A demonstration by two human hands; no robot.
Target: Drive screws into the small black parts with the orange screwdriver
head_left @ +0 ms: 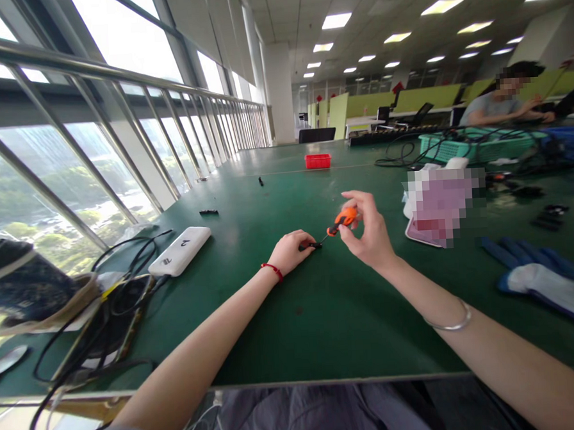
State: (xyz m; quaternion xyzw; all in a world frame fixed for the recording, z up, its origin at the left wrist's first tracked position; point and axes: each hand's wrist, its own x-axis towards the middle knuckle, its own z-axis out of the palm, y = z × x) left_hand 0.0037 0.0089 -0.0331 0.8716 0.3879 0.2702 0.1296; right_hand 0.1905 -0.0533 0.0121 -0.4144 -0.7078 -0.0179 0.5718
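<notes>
My right hand (369, 233) is closed around the orange and black handle of a screwdriver (342, 220). Its thin shaft slants down to the left, and the tip meets a small black part (313, 245) on the green table. My left hand (291, 252), with a red cord at the wrist, pinches that part against the tabletop. Fingers cover much of the part, so its full shape is hidden. Farther off lie two more small black pieces, one left of centre (208, 212) and one toward the back (261, 182).
A white power bank (180, 251), cables and a phone (114, 320) lie at the left. A small red basket (317, 161) stands behind my hands. To the right are blue-white gloves (550, 284), a green basket (480, 146) and tangled cables. A person sits at the far right.
</notes>
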